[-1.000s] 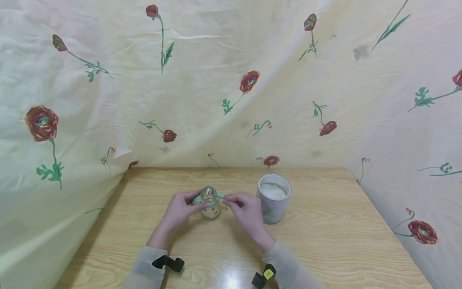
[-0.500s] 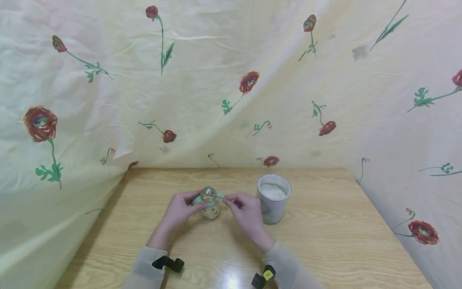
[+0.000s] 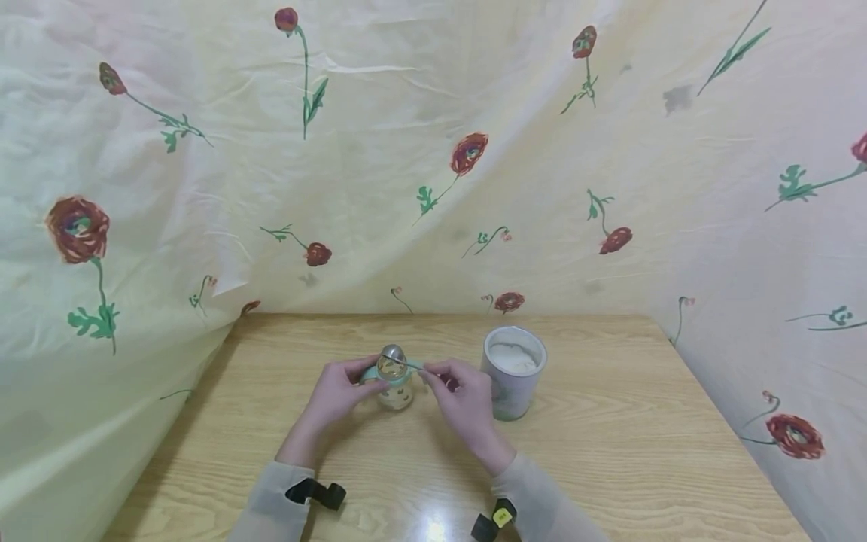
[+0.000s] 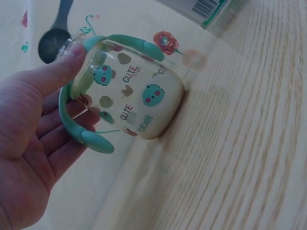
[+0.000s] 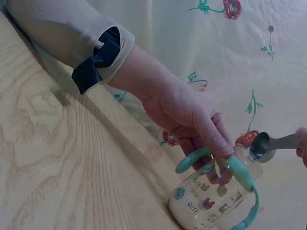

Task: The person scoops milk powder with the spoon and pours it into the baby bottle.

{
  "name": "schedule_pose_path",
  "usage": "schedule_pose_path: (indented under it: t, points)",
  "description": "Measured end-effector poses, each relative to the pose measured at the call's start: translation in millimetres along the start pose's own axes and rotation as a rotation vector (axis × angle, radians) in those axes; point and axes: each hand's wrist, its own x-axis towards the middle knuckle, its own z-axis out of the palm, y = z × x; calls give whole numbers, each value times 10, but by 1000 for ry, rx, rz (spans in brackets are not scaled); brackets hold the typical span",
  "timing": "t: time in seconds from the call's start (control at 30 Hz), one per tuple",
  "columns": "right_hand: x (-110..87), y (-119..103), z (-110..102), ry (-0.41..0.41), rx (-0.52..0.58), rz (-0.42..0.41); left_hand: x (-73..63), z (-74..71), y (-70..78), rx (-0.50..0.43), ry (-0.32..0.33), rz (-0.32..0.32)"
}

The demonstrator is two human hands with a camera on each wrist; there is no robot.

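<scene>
My left hand point(image 3: 342, 388) holds a clear baby bottle point(image 3: 396, 397) around its neck, thumb near the mouth. The bottle has mint-green side handles point(image 4: 98, 142), cartoon prints and something whitish at the bottom. Its base is down at the wooden table. With thumb and fingertips my right hand point(image 3: 467, 395) pinches the handle of a metal measuring spoon point(image 5: 283, 143). The spoon's round bowl sits right at the bottle's mouth, tipped over on its side. In the right wrist view only the fingertips point(image 5: 302, 143) of my right hand show, at the edge.
Just right of my right hand stands a pale, open canister point(image 3: 516, 391) with white powder inside. The wooden table point(image 3: 609, 452) runs back to a floral cloth point(image 3: 379, 173) that hangs behind and at both sides. Black wrist cameras point(image 3: 318, 493) sit on both sleeves.
The measuring spoon has turned and risen slightly over the bottle's mouth, so its edge and handle now show as a slanted line. My left hand and the bottle have stayed put.
</scene>
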Motion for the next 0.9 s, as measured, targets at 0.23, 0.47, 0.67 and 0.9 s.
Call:
schedule_pose_path:
  t: [0.23, 0.47, 0.67, 0.9]
  points:
    - [19, -25, -15, -66, -12, 60, 7, -4, 7, 2, -8, -2]
    - [11, -21, -20, -67, -7, 70, 1, -2, -6, 3, -7, -6]
    - [8, -13, -21, -60, 1, 70, 0, 1, -6, -9, -11, -15]
    - [10, -11, -23, -42, 5, 70, 7, 4, -12, -12, -15, -8]
